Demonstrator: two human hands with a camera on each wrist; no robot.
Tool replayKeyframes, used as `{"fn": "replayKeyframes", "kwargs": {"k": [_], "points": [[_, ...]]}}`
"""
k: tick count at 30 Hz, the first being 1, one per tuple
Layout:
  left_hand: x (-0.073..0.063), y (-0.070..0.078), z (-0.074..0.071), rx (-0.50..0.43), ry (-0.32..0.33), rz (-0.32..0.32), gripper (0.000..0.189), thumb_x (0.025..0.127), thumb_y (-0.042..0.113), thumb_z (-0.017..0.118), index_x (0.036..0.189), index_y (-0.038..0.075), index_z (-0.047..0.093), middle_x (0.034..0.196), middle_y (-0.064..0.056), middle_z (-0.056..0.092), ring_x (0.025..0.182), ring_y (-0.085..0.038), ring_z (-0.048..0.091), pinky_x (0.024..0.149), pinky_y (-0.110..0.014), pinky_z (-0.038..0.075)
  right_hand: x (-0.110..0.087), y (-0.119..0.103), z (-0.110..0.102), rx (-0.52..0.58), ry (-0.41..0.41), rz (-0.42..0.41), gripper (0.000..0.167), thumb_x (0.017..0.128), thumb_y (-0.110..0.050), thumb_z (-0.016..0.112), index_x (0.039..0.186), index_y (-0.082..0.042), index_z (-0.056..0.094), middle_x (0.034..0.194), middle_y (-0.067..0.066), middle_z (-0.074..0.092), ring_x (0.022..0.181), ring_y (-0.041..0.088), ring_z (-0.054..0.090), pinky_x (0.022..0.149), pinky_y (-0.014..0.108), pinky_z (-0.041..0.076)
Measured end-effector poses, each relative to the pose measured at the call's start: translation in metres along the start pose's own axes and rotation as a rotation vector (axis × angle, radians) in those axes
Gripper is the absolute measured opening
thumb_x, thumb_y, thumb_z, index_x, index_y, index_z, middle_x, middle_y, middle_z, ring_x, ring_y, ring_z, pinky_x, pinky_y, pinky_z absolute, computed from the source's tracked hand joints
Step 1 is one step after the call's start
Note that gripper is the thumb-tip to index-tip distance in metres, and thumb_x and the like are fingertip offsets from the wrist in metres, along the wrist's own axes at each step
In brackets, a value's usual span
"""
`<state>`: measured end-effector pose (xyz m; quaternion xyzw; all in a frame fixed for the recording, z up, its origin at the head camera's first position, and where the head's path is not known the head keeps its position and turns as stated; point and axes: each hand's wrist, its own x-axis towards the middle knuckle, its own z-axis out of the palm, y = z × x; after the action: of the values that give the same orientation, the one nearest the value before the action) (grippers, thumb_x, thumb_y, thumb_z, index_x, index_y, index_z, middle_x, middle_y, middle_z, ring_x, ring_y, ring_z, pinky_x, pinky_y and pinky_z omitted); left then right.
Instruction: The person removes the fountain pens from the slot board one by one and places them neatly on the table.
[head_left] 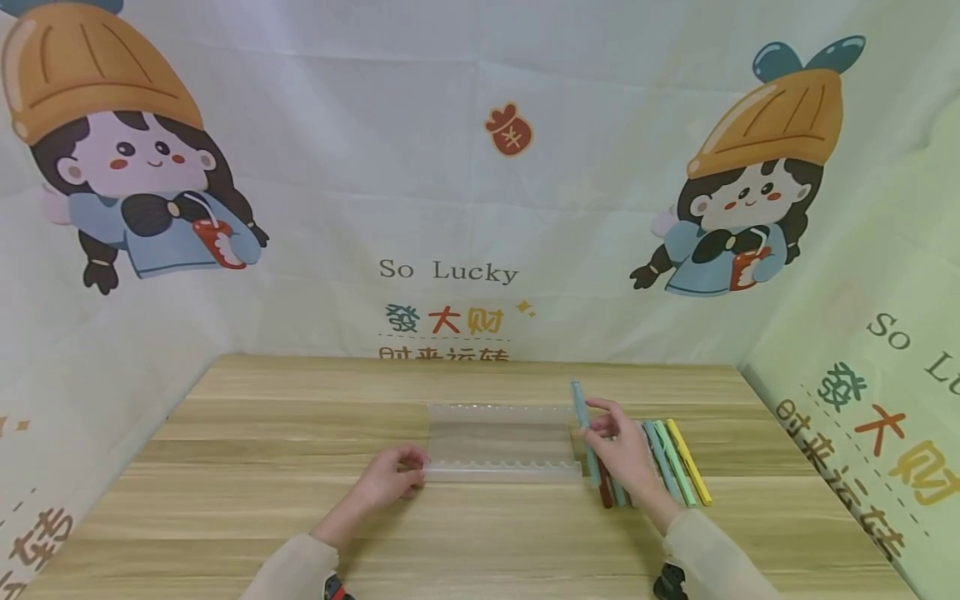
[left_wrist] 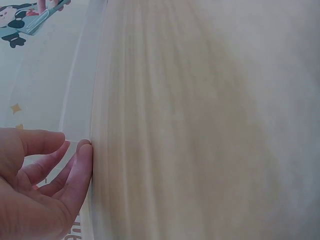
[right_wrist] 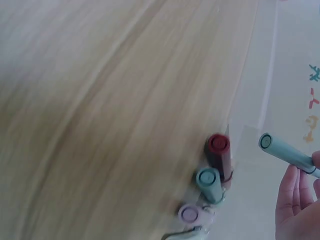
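Note:
A clear plastic pen rack (head_left: pixel 501 473) with notched long sides lies on the wooden table. At its near left corner, my left hand (head_left: pixel 390 477) pinches the end between thumb and fingers, as the left wrist view also shows. My right hand (head_left: pixel 628 450) holds a light blue pen (head_left: pixel 579 402) between thumb and fingers, just above the rack's right end. In the right wrist view the held pen (right_wrist: pixel 285 151) is tilted, one end pointing away from the fingers. Beneath that hand lies a row of pens, partly hidden by it.
The row right of the rack includes a dark red pen (right_wrist: pixel 219 150), a teal pen (right_wrist: pixel 209 182), a lilac pen (right_wrist: pixel 192 214), a green pen (head_left: pixel 675 462) and a yellow pen (head_left: pixel 690 462) at its outer end. A printed cloth (head_left: pixel 465 200) hangs behind the table (head_left: pixel 480 542).

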<state>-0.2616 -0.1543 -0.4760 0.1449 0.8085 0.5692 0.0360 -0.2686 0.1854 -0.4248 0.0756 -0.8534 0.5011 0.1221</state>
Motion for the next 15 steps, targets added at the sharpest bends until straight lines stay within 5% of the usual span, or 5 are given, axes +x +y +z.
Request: {"fn": "replayKeyframes", "kwargs": {"k": [7,15], "points": [[-0.006,0.025,0.004,0.026,0.049,-0.12,0.016,0.078,-0.008,0.053,0.093,-0.009,0.054,0.081,-0.011,0.054,0.067,-0.019,0.056,0.056,-0.031,0.05,-0.001,0.005,-0.013,-0.026,0.018,0.003,0.038,0.079,-0.003,0.06,0.116,-0.007,0.051,0.088,0.01,0.059,0.079,0.023,0.055,0.061,0.029,0.046],[-0.004,0.024,0.005,0.053,0.064,-0.14,0.014,0.079,-0.006,0.054,0.093,-0.008,0.054,0.081,-0.012,0.054,0.067,-0.018,0.056,0.057,-0.032,0.05,-0.001,0.011,-0.033,-0.082,0.034,0.029,0.037,0.079,-0.003,0.058,0.115,-0.006,0.052,0.088,0.011,0.059,0.079,0.023,0.055,0.063,0.027,0.046]]}}
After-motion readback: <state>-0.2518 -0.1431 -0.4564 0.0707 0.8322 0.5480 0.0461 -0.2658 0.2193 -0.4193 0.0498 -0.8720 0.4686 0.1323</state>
